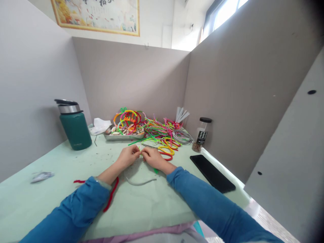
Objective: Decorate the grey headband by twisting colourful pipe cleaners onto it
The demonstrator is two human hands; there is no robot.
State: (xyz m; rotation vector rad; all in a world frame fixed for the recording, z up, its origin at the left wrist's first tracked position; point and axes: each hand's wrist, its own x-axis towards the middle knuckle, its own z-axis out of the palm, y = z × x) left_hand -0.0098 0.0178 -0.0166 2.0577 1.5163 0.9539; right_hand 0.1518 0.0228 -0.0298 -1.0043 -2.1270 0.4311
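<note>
My left hand (129, 156) and my right hand (153, 158) meet fingertip to fingertip over the middle of the table. Both are closed in a pinch on a small green piece (140, 148), mostly hidden by the fingers. A bit of green (156, 171) shows below my right hand. Under the hands, a curved grey wire (141, 184) lies on the cloth. Beside my left wrist is a red fuzzy stem (111, 197), partly covered by the forearm. Scissors with yellow and red handles (165, 149) lie just beyond my right hand.
A metal tray (124, 137) with craft pieces stands at the back, beside heaped coloured stems (162, 128) and a grey wire coil (182, 136). A green bottle (76, 130) is at left; a clear jar (201, 135) and black phone (212, 172) are at right. Grey partitions enclose the table.
</note>
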